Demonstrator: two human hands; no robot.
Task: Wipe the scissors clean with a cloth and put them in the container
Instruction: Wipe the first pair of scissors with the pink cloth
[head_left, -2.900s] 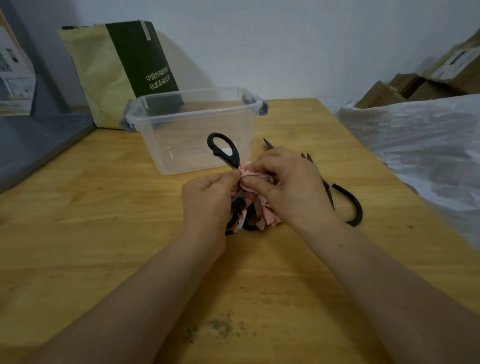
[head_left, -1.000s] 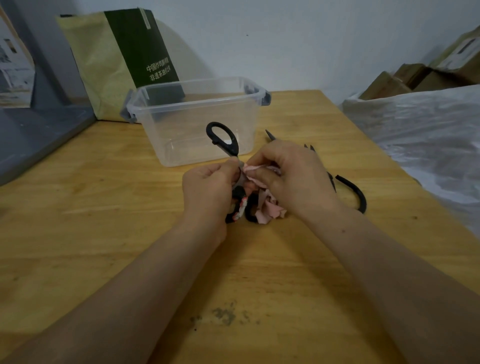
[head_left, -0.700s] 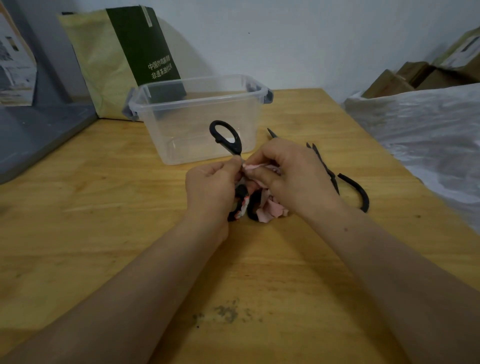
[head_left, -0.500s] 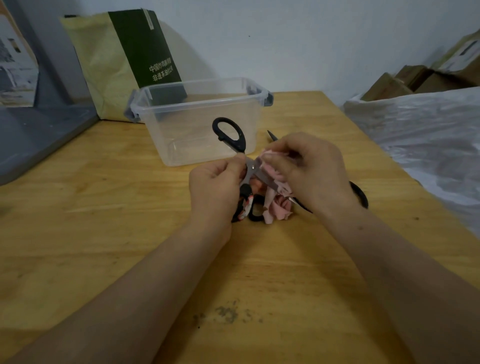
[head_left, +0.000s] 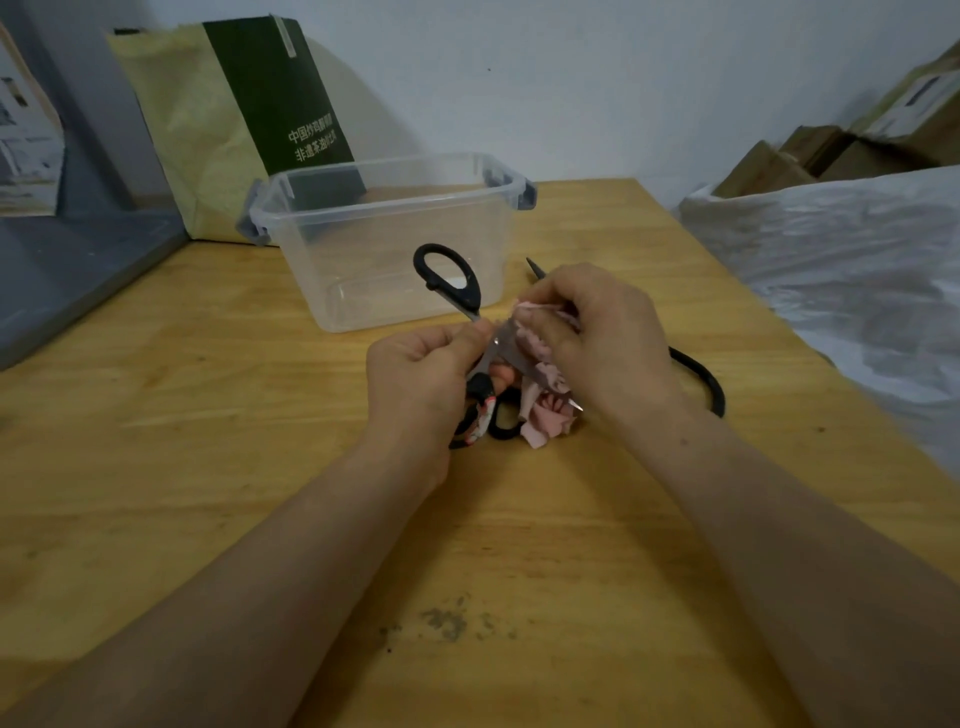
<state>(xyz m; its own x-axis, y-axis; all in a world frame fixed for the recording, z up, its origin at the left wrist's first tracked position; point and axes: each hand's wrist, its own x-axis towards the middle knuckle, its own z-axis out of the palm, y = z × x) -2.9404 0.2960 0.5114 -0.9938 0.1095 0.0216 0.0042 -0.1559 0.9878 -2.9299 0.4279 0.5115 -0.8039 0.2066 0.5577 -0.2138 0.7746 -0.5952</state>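
Observation:
My left hand (head_left: 423, 371) grips a pair of black-handled scissors (head_left: 449, 278) near the pivot, blades spread apart, one handle loop raised toward the container. My right hand (head_left: 597, 338) pinches a pink cloth (head_left: 545, 415) against one metal blade; the cloth's loose end bunches on the table below. A clear plastic container (head_left: 384, 244) with grey latches stands just behind the hands, nothing visible inside it. A second black pair of scissors (head_left: 701, 379) lies on the table behind my right wrist, mostly hidden.
The wooden table (head_left: 208, 441) has a dark smudge (head_left: 447, 621) near its front. A green and yellow bag (head_left: 234, 119) leans on the wall behind the container. Plastic sheeting (head_left: 831, 270) and cardboard boxes (head_left: 831, 150) lie to the right, a grey ledge (head_left: 72, 270) to the left.
My right hand has slid the cloth outward along the blade, exposing the metal near the pivot. My left hand keeps its hold on the scissors.

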